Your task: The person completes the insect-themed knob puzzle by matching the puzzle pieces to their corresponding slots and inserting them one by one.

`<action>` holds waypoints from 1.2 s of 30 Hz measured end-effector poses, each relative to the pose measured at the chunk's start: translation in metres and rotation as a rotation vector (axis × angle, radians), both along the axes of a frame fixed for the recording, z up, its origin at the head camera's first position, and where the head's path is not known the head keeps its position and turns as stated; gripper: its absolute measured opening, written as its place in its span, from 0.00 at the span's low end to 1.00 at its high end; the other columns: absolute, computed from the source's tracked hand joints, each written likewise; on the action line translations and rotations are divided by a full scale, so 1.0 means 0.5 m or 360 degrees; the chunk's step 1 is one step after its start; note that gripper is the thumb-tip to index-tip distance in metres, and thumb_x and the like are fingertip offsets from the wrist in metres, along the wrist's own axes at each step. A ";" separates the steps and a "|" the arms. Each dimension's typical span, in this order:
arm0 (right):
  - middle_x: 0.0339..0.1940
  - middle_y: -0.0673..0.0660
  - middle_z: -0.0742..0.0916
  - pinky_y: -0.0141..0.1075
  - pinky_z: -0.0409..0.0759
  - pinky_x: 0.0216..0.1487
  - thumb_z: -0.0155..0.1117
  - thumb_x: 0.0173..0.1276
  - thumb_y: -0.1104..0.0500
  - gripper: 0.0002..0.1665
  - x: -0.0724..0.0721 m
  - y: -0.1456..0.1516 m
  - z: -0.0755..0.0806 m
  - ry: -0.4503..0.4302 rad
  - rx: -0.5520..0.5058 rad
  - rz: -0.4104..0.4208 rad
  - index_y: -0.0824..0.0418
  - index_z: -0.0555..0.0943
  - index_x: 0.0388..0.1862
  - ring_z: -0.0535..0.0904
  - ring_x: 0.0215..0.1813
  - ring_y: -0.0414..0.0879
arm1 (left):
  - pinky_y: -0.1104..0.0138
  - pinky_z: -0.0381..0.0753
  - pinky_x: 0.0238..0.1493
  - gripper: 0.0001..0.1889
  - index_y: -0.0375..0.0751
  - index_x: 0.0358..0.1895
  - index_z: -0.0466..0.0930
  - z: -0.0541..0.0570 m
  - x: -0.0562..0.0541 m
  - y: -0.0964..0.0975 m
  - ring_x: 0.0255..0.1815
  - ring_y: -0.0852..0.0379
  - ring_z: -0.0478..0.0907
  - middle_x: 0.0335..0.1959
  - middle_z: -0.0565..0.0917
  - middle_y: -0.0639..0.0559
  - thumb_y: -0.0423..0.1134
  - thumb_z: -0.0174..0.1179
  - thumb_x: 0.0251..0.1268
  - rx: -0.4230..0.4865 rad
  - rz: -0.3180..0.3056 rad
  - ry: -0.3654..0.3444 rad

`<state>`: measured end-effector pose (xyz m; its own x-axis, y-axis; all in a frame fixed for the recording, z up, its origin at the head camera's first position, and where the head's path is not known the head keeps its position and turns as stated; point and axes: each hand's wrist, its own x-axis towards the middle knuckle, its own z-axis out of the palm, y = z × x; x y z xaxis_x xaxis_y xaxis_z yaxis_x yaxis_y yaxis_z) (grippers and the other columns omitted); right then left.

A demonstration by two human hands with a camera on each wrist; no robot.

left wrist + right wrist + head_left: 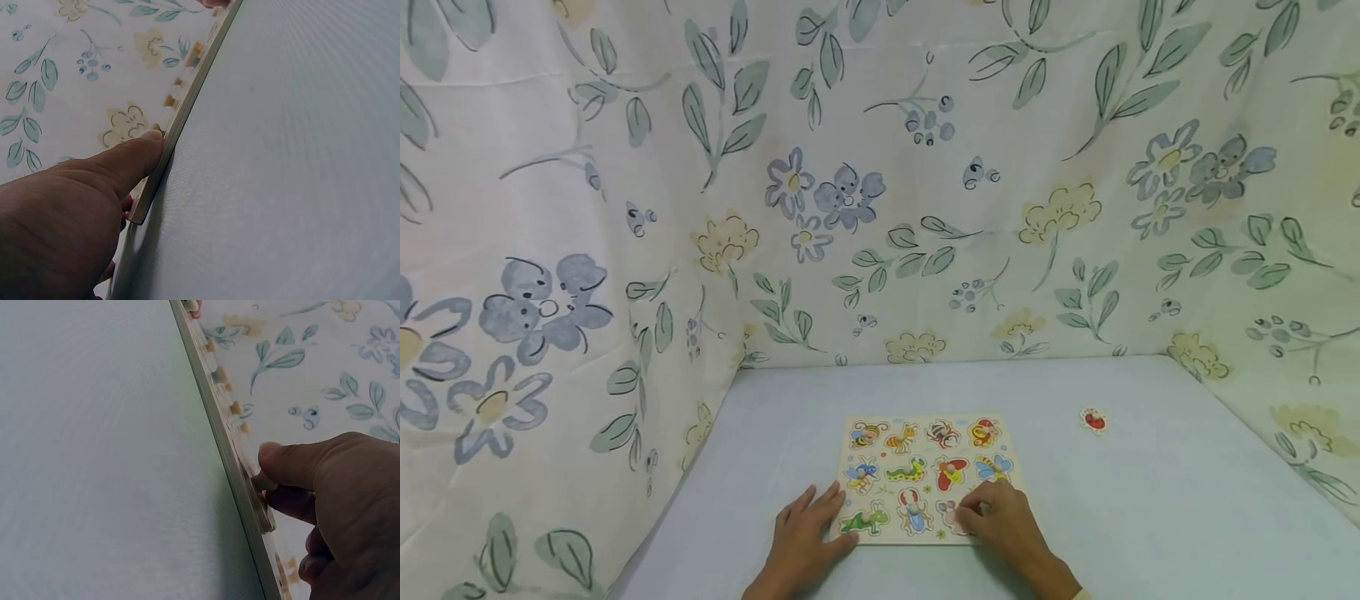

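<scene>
A wooden peg puzzle board point(887, 540) with painted insects lies flat in front of me. My left hand point(805, 529) rests at its near left corner, fingers fairly straight along the left side. In the left wrist view, the thumb point(140, 156) presses on the board's rim. My right hand point(1003, 521) is over the near right corner, thumb and forefinger pinching the knob point(262, 482) of a puzzle piece point(267, 520). That piece sits right at the board's surface, its picture mostly hidden by the fingers. Knobbed pieces such as the green caterpillar point(906, 470) and the blue beetle point(915, 515) fill other places.
A loose red ladybug piece point(1094, 420) lies on the pale table point(1120, 500), right of the board. Flower-printed cloth point(925, 208) hangs behind the table and along both sides.
</scene>
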<state>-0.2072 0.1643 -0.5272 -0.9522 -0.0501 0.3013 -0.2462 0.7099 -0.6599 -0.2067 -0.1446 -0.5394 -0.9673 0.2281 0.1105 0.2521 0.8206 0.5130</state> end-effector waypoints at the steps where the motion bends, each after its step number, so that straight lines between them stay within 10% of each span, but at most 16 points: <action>1: 0.23 0.33 0.80 0.33 0.71 0.34 0.75 0.52 0.61 0.11 0.000 0.000 0.000 0.0009 0.0004 0.0000 0.44 0.86 0.19 0.72 0.33 0.38 | 0.38 0.49 0.64 0.38 0.43 0.64 0.75 0.000 0.000 0.000 0.71 0.36 0.55 0.68 0.70 0.50 0.62 0.65 0.53 -0.0004 0.0001 0.0000; 23: 0.23 0.33 0.80 0.35 0.73 0.36 0.76 0.54 0.60 0.11 0.000 0.002 0.003 0.0003 -0.0004 -0.0013 0.43 0.85 0.19 0.73 0.33 0.37 | 0.37 0.49 0.63 0.39 0.43 0.64 0.74 -0.008 -0.003 -0.004 0.71 0.35 0.54 0.68 0.69 0.49 0.64 0.64 0.53 0.0017 -0.0028 -0.0003; 36: 0.29 0.35 0.85 0.38 0.77 0.36 0.77 0.53 0.62 0.10 -0.011 0.047 0.052 0.0383 -0.0072 -0.0154 0.47 0.85 0.27 0.75 0.31 0.42 | 0.38 0.50 0.64 0.39 0.43 0.64 0.74 -0.010 -0.003 -0.006 0.71 0.35 0.54 0.69 0.69 0.50 0.65 0.63 0.53 0.0020 -0.0034 0.0007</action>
<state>-0.2128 0.1877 -0.5009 -0.8526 0.0566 0.5196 -0.3323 0.7087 -0.6224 -0.2081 -0.1477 -0.5443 -0.9617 0.2473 0.1179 0.2719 0.8084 0.5220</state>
